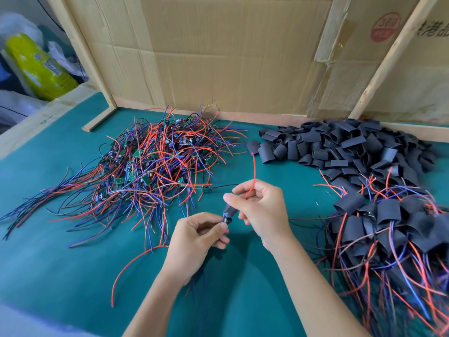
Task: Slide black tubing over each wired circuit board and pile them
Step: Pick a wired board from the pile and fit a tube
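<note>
Between your two hands, low in the middle of the green bench (60, 263), sits the one piece that matters now: a short black tube (228, 213) with the board (226, 218) at its lower mouth. Your left hand (196, 237) pinches that lower end between thumb and fingertips, and your right hand (261, 211) grips the tube's upper part with thumb and forefinger while its other fingers curl round the red wire (253, 172) that rises out past them. The tube's long axis runs from lower left to upper right, slanting from your left fingertips up toward your right palm, and the red wire carries on along much the same line, away from you. Both hands are touching the piece, so neither is nearer; the move looks to be a matter of sliding one against the other along that slant. The spot is blurred, so I cannot tell how far the board already sits inside, though it seems only partly in. The sleeved pile (388, 229) lies to your right, just beside your right forearm, so that hand would likely do the drop. The bare boards (155, 161) lie ahead to your left, the loose tubes (340, 144) ahead to your right.
</note>
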The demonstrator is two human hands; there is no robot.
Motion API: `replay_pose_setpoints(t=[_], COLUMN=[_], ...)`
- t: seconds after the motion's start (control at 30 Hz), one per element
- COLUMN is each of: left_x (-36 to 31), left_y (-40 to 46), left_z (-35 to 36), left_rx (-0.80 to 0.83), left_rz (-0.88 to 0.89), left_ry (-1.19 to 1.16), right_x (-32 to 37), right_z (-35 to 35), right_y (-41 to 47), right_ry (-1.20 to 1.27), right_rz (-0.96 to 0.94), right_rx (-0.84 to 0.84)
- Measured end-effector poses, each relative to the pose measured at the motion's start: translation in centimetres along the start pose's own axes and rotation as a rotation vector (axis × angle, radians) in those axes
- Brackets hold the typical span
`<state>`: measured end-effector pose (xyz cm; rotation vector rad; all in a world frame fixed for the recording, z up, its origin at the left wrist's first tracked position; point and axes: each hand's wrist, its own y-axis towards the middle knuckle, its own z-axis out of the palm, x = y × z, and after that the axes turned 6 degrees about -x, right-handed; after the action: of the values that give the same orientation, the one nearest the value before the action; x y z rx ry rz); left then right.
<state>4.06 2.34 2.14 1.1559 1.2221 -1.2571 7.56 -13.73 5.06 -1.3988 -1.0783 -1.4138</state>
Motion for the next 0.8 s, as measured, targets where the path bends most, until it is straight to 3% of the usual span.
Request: replay_pose_setpoints(t=[0.27,0.8], left_x=[0.4,0.18], left_y=[0.04,-0.19], left_z=[0.21,0.58], left_rx=[-0.031,-0.098], left_rz=[0.021,0.081], left_ry=[0.119,0.124], right_x=[-0.14,0.03], right_z=[-0.43,0.12], right_y=[0.13,-0.63], right_ry=[-0.21,-0.104], right_rz=[-0.065,0.115], right_rx=[0.015,0.236])
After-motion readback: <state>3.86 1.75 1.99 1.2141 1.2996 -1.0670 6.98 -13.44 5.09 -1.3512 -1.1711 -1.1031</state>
